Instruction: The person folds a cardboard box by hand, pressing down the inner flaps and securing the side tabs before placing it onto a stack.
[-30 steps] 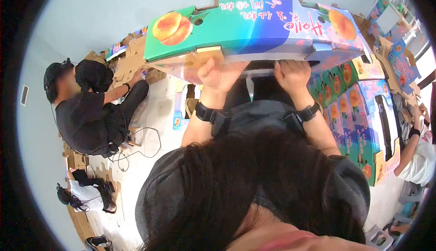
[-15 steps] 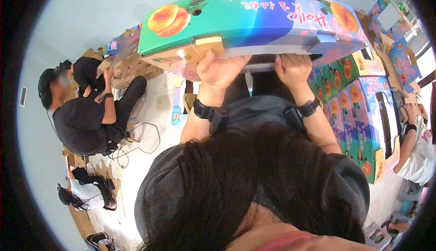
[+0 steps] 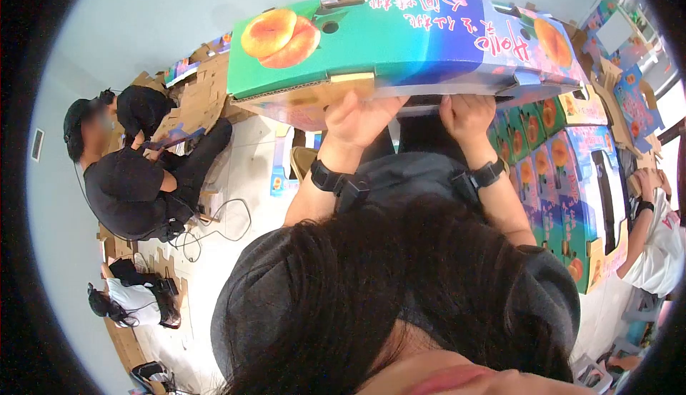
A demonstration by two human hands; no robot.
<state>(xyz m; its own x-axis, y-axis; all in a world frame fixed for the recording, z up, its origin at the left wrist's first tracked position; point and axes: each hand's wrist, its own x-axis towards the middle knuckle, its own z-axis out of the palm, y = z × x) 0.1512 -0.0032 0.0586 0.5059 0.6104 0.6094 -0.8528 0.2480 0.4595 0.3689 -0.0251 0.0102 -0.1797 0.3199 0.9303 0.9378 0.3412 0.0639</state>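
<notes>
A green, blue and pink cardboard box [image 3: 400, 45] printed with peaches is raised in front of me, its printed side upside down. My left hand [image 3: 361, 120] grips the box's near lower edge beside a bare cardboard tab, thumb on the outside. On the same edge, farther right, my right hand [image 3: 468, 116] has its fingers curled at the dark slot. The tips of both hands' fingers are partly hidden by the box. Both wrists wear black straps.
Similar boxes [image 3: 550, 180] stand stacked at the right. Two seated people in black [image 3: 125, 180] are at the left near flat cardboard [image 3: 200, 102]. A cable [image 3: 236, 234] lies on the floor. Another person's arm [image 3: 639, 230] is at the far right.
The box has shifted slightly right and down in the view, with both hands still on it. At the left, a seated person's hands have lowered and a cardboard sheet has moved.
</notes>
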